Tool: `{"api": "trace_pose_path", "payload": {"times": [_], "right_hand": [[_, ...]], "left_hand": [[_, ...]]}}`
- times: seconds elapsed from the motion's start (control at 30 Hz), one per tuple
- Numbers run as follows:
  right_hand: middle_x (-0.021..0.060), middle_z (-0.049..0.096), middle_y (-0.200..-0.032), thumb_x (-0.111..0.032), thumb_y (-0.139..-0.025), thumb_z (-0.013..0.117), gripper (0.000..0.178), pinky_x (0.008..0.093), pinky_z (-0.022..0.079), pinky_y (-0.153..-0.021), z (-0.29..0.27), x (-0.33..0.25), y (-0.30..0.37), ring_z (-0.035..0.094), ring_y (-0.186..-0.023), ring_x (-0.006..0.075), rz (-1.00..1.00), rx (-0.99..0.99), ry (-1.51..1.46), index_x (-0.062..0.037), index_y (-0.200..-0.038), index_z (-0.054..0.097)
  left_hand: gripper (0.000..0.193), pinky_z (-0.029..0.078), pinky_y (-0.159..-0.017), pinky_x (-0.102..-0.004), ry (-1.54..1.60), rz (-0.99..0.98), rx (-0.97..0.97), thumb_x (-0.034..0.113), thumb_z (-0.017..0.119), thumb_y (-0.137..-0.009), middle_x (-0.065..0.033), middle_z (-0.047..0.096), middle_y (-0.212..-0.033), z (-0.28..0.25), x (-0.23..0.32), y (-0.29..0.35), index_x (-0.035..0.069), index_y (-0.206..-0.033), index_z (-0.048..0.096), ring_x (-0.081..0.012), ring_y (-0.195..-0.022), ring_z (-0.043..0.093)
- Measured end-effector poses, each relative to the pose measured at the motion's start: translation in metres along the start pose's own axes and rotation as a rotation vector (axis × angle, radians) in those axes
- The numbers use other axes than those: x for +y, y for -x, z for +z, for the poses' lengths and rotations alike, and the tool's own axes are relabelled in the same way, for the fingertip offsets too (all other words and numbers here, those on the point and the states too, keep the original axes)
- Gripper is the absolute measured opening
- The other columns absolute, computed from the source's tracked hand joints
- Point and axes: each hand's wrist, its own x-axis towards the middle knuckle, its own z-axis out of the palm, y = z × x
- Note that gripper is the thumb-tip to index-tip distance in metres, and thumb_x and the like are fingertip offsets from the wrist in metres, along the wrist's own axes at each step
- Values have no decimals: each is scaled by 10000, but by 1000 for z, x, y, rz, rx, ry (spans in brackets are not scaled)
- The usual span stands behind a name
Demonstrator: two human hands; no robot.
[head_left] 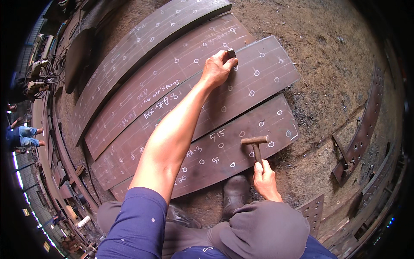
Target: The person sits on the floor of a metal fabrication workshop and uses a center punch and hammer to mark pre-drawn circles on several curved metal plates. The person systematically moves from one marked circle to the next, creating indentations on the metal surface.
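Far out over the steel plates, my left hand [217, 69] is closed around a short dark metal punch [232, 52], whose upper end sticks out past the thumb. It stands over the far edge of a brown steel plate [241, 93] marked with white chalk lines, circles and writing; the punch's lower tip is hidden. My right hand [266, 182] grips the handle of a hammer [255, 140] near my right knee. The hammer's head is above the nearest plate [207, 168], apart from the punch. Two more marked plates, one a curved plate [151, 36], lie beyond.
Brown dirt ground [327, 52] surrounds the plates. On the right lie a curved steel strip with holes [366, 121] and a smaller perforated plate [314, 211]. My boot [236, 196] is beside the nearest plate. Another person [26, 136] and cables [47, 69] are at far left.
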Motion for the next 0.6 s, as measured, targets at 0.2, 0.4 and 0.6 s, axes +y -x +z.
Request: {"api": "trace_pose_path", "payload": {"times": [0.2,0.4,0.6], "right_hand": [[300,711,-847,-266,-1089,528,339,535,552,-702,-5,-7,3,713,-829,506,-50,12,62,20,-1263,583],[304,714,-876,-262,-1087,532,327,546,553,-710,-4,-6,3,707,-846,520,-60,19,71,9,-1262,585],[306,713,-879,-269,-1084,537,333,554,554,-717,-4,-6,3,702,-855,529,-54,22,74,5,-1268,585]], "left_hand": [[373,556,-927,-404,-30,4,-7,327,719,-967,-169,781,-1104,3,1,0,35,-1199,706,-286,-1039,755],[358,554,-929,-406,-75,28,-6,311,716,-969,-178,775,-1096,2,1,1,45,-1208,702,-303,-1033,753],[416,548,-954,-420,-95,24,-22,364,697,-989,-183,768,-1150,2,1,2,56,-1269,689,-312,-1095,741]]}}
